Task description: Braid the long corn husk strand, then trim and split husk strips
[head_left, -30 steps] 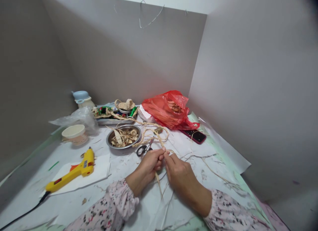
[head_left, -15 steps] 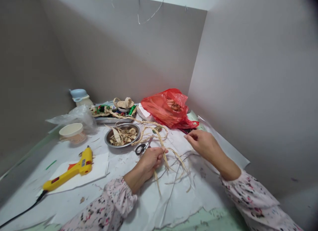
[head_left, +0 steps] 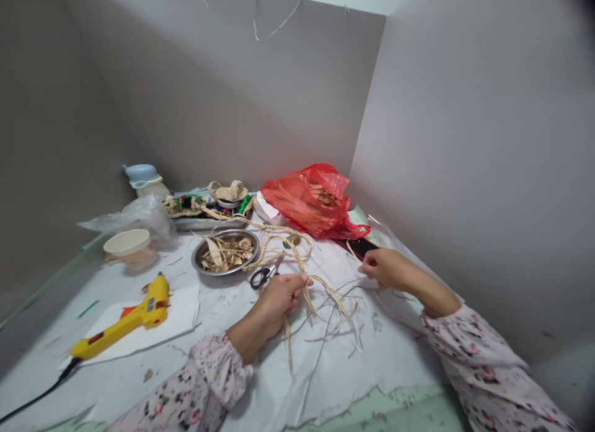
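Note:
My left hand (head_left: pixel 281 299) is closed in a pinch on the working end of a long straw braid (head_left: pixel 295 251). Loose strands (head_left: pixel 337 302) fan out from its fingers over the paper. Off to the right, my right hand (head_left: pixel 383 268) pinches a single pale straw strand (head_left: pixel 353 251). One end of that strand sticks up past the fingertips; the other trails below the hand towards the sleeve. Behind the right hand lies a dark phone-like object (head_left: pixel 360 246), partly hidden. Scissors (head_left: pixel 263 277) with black handles rest just beyond my left hand.
A metal bowl (head_left: pixel 257 249) holds straw scraps. A yellow glue gun (head_left: pixel 125 323) lies at left on white paper, near a cream cup (head_left: pixel 130 243). A red plastic bag (head_left: pixel 307 202), a tray (head_left: pixel 204 224) of craft items and a blue-lidded bottle (head_left: pixel 144 175) stand at the back.
My right hand has moved slightly right, and a straw strand now shows in its fingers. My left hand keeps its grip on the braid. The whole view has shifted a little.

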The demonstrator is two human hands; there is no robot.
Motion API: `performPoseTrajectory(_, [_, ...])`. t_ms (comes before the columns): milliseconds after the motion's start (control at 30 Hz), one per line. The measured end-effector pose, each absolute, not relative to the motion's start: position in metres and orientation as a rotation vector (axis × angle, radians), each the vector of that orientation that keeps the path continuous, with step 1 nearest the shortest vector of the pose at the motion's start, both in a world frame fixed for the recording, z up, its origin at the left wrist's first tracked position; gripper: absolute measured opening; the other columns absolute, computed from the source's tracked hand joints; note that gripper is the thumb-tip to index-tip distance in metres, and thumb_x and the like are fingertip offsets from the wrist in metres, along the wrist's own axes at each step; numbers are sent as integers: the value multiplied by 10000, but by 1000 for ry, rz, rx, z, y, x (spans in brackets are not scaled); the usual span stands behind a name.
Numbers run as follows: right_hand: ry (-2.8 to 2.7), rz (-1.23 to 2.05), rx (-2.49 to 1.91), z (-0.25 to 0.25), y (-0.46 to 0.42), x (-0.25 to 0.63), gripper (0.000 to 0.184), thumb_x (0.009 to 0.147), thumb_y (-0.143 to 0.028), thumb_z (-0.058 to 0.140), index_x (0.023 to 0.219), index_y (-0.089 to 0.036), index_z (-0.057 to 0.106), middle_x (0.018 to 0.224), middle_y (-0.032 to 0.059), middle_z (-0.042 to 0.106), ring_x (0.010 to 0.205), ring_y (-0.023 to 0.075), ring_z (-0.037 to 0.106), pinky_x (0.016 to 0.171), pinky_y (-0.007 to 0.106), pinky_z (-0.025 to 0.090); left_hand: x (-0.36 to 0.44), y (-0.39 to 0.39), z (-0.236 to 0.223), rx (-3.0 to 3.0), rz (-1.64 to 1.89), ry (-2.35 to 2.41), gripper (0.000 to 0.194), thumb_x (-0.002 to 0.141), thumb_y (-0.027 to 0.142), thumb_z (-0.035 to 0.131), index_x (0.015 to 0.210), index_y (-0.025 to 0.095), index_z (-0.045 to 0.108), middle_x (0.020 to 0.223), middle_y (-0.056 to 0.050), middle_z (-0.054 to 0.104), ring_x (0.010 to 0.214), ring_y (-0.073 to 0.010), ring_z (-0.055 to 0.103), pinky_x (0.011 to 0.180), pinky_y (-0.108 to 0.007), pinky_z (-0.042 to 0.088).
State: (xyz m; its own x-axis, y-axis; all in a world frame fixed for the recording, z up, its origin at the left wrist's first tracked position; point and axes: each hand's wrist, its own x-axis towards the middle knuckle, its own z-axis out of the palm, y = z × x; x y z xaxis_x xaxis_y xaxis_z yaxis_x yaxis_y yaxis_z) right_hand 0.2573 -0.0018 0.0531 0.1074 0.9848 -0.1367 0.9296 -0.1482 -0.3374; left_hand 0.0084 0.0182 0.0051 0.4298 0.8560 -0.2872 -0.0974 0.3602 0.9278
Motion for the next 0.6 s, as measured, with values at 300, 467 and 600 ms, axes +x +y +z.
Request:
performPoseTrajectory(300, [-2094, 1052, -2277, 57, -17, 267, 103, 608, -105, 563, 592, -158, 650, 491, 32, 630, 474, 158, 602, 474, 227, 398, 9, 16, 7, 1027, 741, 911, 290, 718, 377, 638, 803, 103, 602, 493, 98, 326, 375, -21, 191, 399, -218, 56])
performPoseTrajectory(467, [-2139, 975, -2183, 55, -10, 265, 117, 665, -150, 543, 631, -149, 656, 546, 36, 645, 503, 140, 606, 471, 197, 390, 8, 18, 4, 1031, 737, 916, 305, 718, 390, 645, 806, 102, 602, 487, 104, 316, 375, -20, 182, 398, -217, 57])
performPoseTrajectory(600, [-2136, 953, -2212, 57, -8, 268, 147, 707, -190, 546, 617, -139, 651, 555, 52, 652, 495, 142, 604, 475, 203, 395, 8, 20, 0, 1020, 750, 901, 309, 698, 392, 653, 800, 106, 600, 497, 99, 333, 369, -18, 198, 397, -220, 55])
